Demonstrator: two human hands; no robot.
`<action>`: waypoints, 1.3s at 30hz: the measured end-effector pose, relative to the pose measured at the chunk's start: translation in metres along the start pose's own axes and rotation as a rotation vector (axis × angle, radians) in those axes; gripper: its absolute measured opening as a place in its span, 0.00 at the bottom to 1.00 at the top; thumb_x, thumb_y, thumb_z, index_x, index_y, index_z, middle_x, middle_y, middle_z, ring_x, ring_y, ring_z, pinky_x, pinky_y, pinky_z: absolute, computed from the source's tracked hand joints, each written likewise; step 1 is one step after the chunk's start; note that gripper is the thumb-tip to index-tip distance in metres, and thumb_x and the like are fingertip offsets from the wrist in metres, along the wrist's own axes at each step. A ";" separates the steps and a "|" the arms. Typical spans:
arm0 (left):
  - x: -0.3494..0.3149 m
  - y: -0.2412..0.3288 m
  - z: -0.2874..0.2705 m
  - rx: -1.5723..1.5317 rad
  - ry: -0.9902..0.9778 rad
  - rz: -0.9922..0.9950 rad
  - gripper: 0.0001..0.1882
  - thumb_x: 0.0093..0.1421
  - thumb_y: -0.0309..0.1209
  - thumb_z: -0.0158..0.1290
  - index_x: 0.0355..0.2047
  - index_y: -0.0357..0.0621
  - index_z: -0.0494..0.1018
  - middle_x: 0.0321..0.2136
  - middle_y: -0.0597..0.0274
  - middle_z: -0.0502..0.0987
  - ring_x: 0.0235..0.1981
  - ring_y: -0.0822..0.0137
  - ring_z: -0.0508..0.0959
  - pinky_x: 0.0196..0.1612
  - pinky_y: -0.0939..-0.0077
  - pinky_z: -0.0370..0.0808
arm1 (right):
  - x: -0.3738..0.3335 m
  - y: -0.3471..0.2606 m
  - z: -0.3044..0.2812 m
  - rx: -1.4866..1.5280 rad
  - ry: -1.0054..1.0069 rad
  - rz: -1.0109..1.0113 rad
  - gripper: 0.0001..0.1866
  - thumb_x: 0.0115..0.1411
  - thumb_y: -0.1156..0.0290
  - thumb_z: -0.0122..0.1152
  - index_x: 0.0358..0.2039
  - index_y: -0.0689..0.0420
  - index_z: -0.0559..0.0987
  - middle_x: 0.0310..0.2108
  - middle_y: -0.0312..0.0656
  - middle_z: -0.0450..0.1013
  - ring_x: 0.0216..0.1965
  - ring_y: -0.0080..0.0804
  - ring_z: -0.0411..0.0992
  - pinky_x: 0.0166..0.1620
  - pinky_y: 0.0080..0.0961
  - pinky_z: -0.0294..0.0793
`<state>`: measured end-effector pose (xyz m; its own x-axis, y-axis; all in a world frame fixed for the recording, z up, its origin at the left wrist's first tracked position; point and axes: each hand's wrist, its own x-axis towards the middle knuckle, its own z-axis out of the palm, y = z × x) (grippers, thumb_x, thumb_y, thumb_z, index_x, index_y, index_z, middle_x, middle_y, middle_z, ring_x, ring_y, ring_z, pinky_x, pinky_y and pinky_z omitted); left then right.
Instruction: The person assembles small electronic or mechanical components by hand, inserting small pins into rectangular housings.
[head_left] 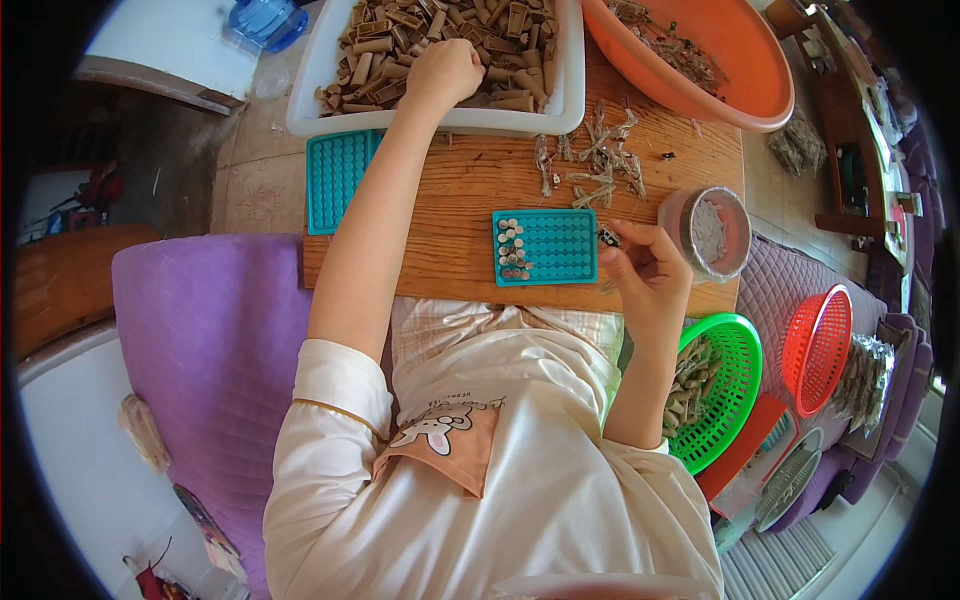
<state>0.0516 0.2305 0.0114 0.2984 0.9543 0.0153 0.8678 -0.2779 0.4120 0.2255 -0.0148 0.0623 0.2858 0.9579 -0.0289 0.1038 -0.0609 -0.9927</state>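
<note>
My left hand (446,74) is at the far end of my stretched arm, over a white bin (300,100) heaped with brown plastic casings (376,46). Its fingers are curled down among the casings, and what they hold is hidden. Between thumb and fingertips my right hand (652,262) pinches a small dark and silver part (608,237). That hand is just right of a teal tray (570,246) with rows of round pockets. Small round silvery pieces (512,262) stand in the tray's left columns.
A second teal tray (335,180) lies partly under my left forearm. Bundled wired parts (605,155) are strewn over the wooden table (450,200). An orange basin (770,95), a round tub (738,215), a green basket (740,400) and a red basket (822,350) stand to the right.
</note>
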 end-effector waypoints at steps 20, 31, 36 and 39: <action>0.027 -0.005 0.015 0.442 -0.175 0.165 0.12 0.51 0.24 0.44 0.37 0.46 0.71 0.38 0.57 0.72 0.41 0.59 0.72 0.39 0.65 0.72 | -0.005 0.006 0.001 -0.019 -0.043 0.048 0.11 0.47 0.79 0.59 0.33 0.63 0.74 0.21 0.31 0.67 0.21 0.13 0.59 0.24 0.10 0.59; -0.066 0.043 -0.040 -1.150 -0.056 0.123 0.21 0.53 0.28 0.47 0.48 0.44 0.57 0.32 0.57 0.72 0.31 0.69 0.75 0.30 0.76 0.72 | 0.003 -0.012 0.005 0.126 0.147 -0.024 0.09 0.48 0.82 0.57 0.32 0.64 0.72 0.23 0.30 0.65 0.22 0.12 0.61 0.24 0.08 0.61; -0.129 0.072 -0.021 -1.932 -0.362 0.062 0.19 0.56 0.30 0.45 0.48 0.40 0.56 0.28 0.64 0.69 0.26 0.74 0.70 0.30 0.86 0.69 | 0.009 -0.025 0.029 0.108 0.197 -0.121 0.07 0.47 0.83 0.57 0.29 0.63 0.72 0.21 0.31 0.66 0.21 0.12 0.61 0.25 0.07 0.62; -0.153 0.082 -0.009 -1.942 -0.427 0.038 0.17 0.57 0.32 0.45 0.46 0.43 0.60 0.24 0.67 0.65 0.27 0.76 0.67 0.32 0.84 0.67 | 0.010 -0.024 0.039 0.071 0.194 -0.187 0.07 0.48 0.83 0.56 0.29 0.64 0.72 0.21 0.33 0.68 0.21 0.13 0.64 0.24 0.07 0.62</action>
<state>0.0742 0.0629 0.0508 0.6175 0.7865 -0.0118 -0.5703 0.4580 0.6820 0.1890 0.0070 0.0817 0.4454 0.8786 0.1722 0.1066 0.1389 -0.9846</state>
